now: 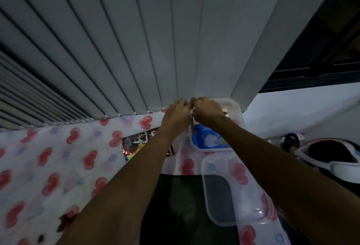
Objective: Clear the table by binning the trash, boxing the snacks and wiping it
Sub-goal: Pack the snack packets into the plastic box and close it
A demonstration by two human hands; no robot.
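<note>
Head view: both grips, left hand (pixel 176 113) and right hand (pixel 206 112), pinch white scrap (pixel 191 116).

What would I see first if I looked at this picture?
Two long arms reach across, and the left hand and right hand meet at the far side, pinching a small white thing over a clear box. The tablecloth with red hearts spreads on the left, below tall grey blinds.
</note>
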